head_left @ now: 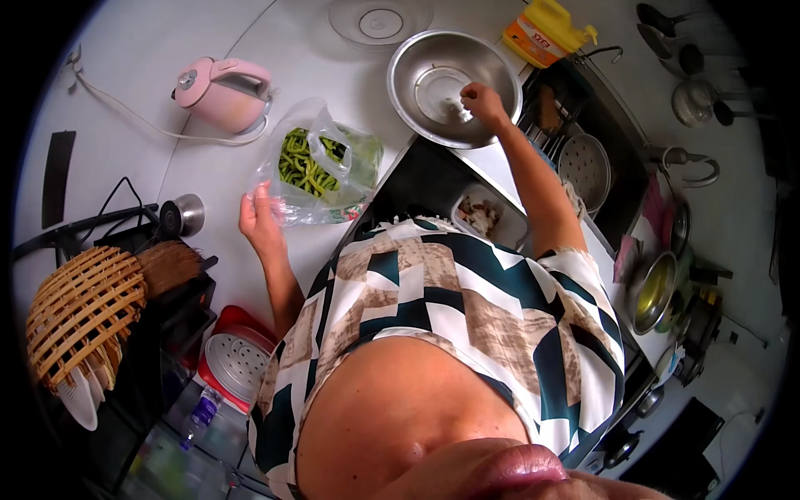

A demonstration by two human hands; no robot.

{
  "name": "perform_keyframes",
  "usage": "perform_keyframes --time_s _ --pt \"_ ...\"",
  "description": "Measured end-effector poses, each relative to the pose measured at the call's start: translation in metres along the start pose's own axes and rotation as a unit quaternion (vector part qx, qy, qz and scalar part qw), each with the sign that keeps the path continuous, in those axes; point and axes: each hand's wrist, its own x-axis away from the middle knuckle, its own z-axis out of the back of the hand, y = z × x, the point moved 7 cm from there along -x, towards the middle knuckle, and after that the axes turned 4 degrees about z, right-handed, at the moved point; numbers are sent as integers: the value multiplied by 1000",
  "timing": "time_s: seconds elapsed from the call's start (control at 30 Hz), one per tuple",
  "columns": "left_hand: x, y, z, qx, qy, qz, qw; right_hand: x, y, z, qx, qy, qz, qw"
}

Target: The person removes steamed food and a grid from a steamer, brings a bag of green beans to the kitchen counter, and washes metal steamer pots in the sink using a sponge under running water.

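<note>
A clear plastic bag (pixel 357 162) lies on the white counter, its mouth spread wide around a heap of green beans (pixel 304 167). My left hand (pixel 260 218) pinches the near left edge of this bag. Over the inside of a wide stainless steel basin (pixel 408 87) is my right hand (pixel 483 104), its fingers curled together. Whatever those fingers hold, if anything, is too small to make out. A few small bits lie in the basin's bottom.
A pink electric kettle (pixel 221 96) with its cord stands at the back left. Behind the basin are a clear lid-like dish (pixel 381 18) and a yellow detergent jug (pixel 546 33). A colander (pixel 583 172) sits by the sink on the right. Below, a bin (pixel 493 218) holds scraps.
</note>
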Motion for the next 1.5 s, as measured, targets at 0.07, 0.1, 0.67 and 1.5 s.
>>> perform_keyframes --time_s 0.07,0.1,0.67,1.5 --pt "3 -3 7 -5 6 6 1000 -24 28 -30 80 9 19 997" --pt "3 -5 10 2 9 10 1000 -29 26 -37 106 18 17 994" --pt "-5 -12 18 -9 -9 39 999 -96 -9 -45 112 211 59 969" --pt "-12 -21 22 -1 4 37 999 -30 -37 -62 -600 -89 -37 794"
